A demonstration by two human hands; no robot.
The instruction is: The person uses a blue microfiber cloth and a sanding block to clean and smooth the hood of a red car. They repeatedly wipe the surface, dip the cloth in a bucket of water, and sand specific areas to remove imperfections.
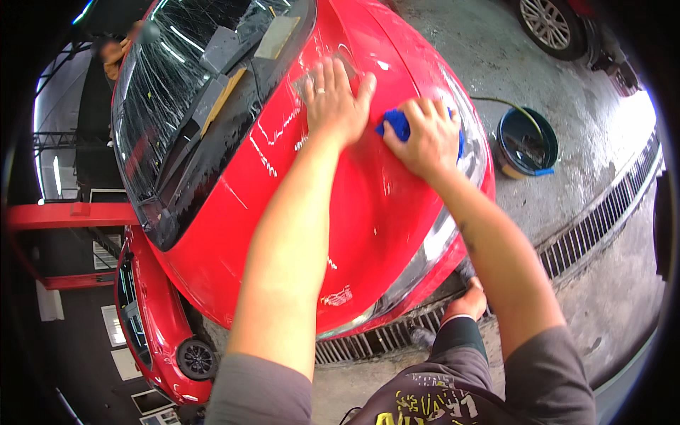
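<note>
I lean over the glossy red hood (297,234) of a car, marked with white wet-looking streaks. My left hand (334,105) lies flat on it near the windshield, fingers stretched out, a ring on one. A greyish patch shows around those fingertips; I cannot tell whether it is a thin sheet or a reflection. Farther right, my right hand (431,138) is closed over a bunched blue cloth (397,125), pressed on the hood beside the headlight (471,134). Most of the cloth is hidden under the palm.
A wet windshield (177,78) is at upper left, with a beige pad (277,37) and a yellowish strip (223,101) by the wipers. A dark blue bucket (505,159) with a hose (504,100) in it stands right. A floor grate (602,212) curves past. Another red car (166,340) is lower left.
</note>
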